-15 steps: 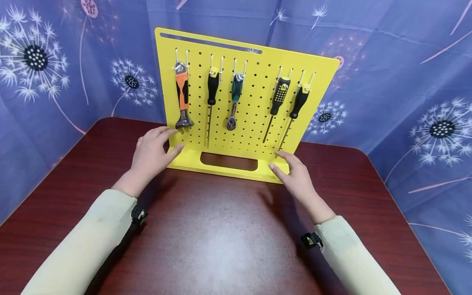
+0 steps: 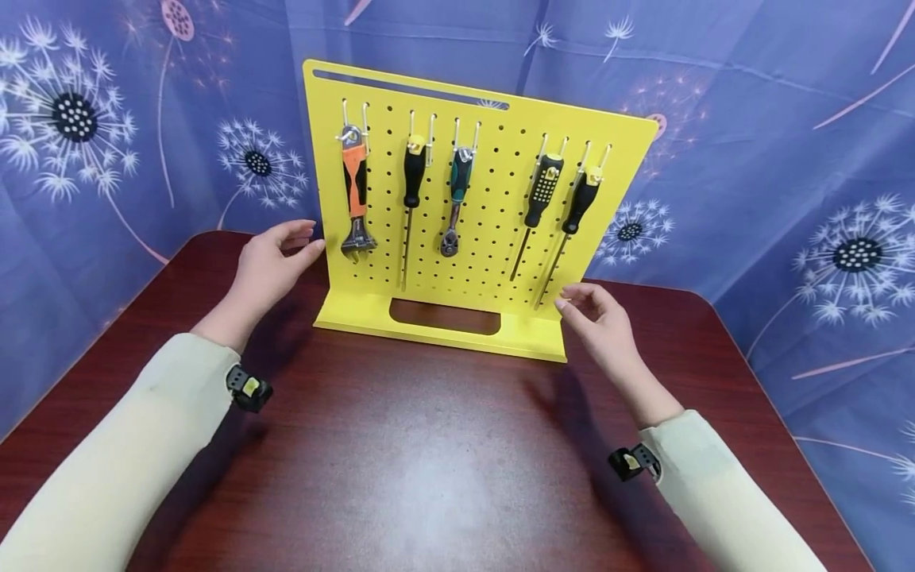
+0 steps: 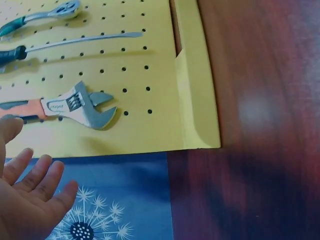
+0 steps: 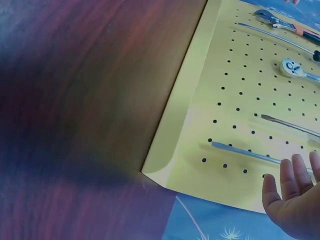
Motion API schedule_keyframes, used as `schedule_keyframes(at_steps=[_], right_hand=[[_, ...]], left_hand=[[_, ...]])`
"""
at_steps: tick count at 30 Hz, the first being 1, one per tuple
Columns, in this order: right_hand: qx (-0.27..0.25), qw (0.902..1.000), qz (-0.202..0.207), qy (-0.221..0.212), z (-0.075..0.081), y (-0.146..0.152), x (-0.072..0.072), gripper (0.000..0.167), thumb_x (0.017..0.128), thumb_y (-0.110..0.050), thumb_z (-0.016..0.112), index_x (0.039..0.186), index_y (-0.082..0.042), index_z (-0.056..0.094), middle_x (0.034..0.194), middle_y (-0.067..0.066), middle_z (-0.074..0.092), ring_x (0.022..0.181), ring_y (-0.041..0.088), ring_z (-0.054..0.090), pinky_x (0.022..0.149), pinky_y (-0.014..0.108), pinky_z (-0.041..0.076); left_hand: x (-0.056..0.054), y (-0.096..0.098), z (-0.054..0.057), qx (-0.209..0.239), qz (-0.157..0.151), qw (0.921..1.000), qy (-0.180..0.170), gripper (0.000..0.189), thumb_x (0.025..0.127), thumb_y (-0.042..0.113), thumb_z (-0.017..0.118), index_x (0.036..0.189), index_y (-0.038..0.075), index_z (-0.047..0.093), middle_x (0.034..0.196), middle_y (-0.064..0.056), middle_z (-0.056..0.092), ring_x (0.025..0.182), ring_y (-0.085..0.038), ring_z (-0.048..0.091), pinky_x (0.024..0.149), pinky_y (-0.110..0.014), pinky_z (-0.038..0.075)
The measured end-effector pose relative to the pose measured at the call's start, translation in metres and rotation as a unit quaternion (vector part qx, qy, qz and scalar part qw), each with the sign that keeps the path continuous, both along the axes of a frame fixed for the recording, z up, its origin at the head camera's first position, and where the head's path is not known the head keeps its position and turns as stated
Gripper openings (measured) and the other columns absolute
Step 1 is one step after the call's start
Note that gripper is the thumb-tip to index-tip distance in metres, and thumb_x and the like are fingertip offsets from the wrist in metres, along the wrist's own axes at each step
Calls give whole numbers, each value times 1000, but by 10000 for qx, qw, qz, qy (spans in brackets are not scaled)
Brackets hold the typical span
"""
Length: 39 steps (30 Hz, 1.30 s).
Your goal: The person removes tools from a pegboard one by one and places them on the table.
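A yellow pegboard (image 2: 493,238) stands upright on the table, with tools hanging from its white hooks. My left hand (image 2: 268,266) is at the board's left edge, fingers loosely bent and holding nothing. Closest to it hangs an orange and black adjustable wrench (image 2: 356,191). Beside the lower right edge is my right hand (image 2: 600,322), also without anything in its relaxed fingers. Near it hang a black screwdriver with a yellow top (image 2: 582,199) and a screwdriver with a dotted handle (image 2: 543,191). In the middle are another black screwdriver (image 2: 414,175) and a green-handled ratchet wrench (image 2: 460,176).
The dark red wooden table (image 2: 429,445) stretches in front of the board. Behind it hangs a blue curtain (image 2: 443,48) with a dandelion print. A slot is cut low in the board, where its yellow foot (image 2: 357,314) rests on the tabletop.
My left hand has drawn left and up, off the area below the adjustable wrench, to the board's edge. The right hand has shifted right, away from the lower right corner.
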State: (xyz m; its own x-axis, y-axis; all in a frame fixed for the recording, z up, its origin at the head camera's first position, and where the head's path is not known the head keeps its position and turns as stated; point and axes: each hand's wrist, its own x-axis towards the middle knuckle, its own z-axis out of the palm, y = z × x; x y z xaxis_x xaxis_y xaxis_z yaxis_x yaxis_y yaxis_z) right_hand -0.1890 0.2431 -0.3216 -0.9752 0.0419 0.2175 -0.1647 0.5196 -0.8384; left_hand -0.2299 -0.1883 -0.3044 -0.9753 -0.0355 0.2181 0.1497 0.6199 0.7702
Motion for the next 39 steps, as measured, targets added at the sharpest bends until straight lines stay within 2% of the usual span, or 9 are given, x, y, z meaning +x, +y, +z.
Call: schedule_keyframes(at_steps=[2,4,7,12,16,23,30,35,39], right_hand=[[-208,9998,-10,2,4,3,-1,34,101,-15,64,128,5,60,94,-30,58,91,-11,56,82,6,46],[-447,9990,-24,-8,8,5,-2,34,101,-13,63,129,6,57,94,-33,58,93,-11,56,84,6,46],[-813,9967,-19,-7,14,9,-5,31,102,-11,62,129,2,56,97,-29,60,96,-9,58,86,7,48],[-1415,9898,15,143,22,15,-10,20,102,-11,62,121,-16,59,100,-19,62,94,-3,62,82,10,52],[-1701,9849,-18,309,28,18,-14,19,101,-10,64,113,-25,61,100,-17,63,92,-1,61,80,12,53],[-2060,9776,-105,431,38,23,-20,20,99,-9,65,107,-27,64,100,-15,62,91,0,60,77,11,53],[-2169,9752,-81,435,46,26,-25,17,98,-11,67,111,-22,65,99,-14,62,91,0,61,77,10,53],[-2217,9740,-65,452,51,27,-29,18,98,-10,67,107,-26,65,99,-14,62,90,0,61,76,9,53],[-2303,9723,53,392,58,30,-33,17,99,-13,67,109,-26,65,103,-13,63,97,1,61,78,10,54]], left_hand=[[-4,-2,4,237,36,9997,-105,54,104,29,61,150,3,49,147,-25,56,138,-40,54,116,-55,43],[-9,-4,8,484,77,9986,-220,55,105,29,60,152,4,48,150,-23,55,140,-38,53,117,-53,43],[-17,-4,15,788,190,9961,-342,55,105,31,60,153,7,47,153,-19,53,142,-35,51,118,-50,43],[-31,-3,29,1086,361,9922,-492,56,105,32,59,155,9,45,156,-16,49,147,-30,47,122,-45,39],[-40,-1,35,1248,464,9893,-594,56,106,33,57,155,10,44,158,-14,47,150,-28,43,125,-43,36],[-49,3,37,1444,531,9851,-764,59,106,40,53,157,11,41,162,-11,43,154,-27,37,128,-43,31],[-55,11,40,1771,654,9775,-940,59,106,40,53,157,13,41,163,-8,41,151,-26,41,124,-39,37],[-59,13,38,1886,678,9749,-975,57,107,39,52,157,13,41,165,-7,38,149,-28,44,124,-39,38],[-63,15,37,1918,698,9736,-1023,56,107,39,51,156,13,42,166,-6,36,147,-29,46,125,-40,36]])
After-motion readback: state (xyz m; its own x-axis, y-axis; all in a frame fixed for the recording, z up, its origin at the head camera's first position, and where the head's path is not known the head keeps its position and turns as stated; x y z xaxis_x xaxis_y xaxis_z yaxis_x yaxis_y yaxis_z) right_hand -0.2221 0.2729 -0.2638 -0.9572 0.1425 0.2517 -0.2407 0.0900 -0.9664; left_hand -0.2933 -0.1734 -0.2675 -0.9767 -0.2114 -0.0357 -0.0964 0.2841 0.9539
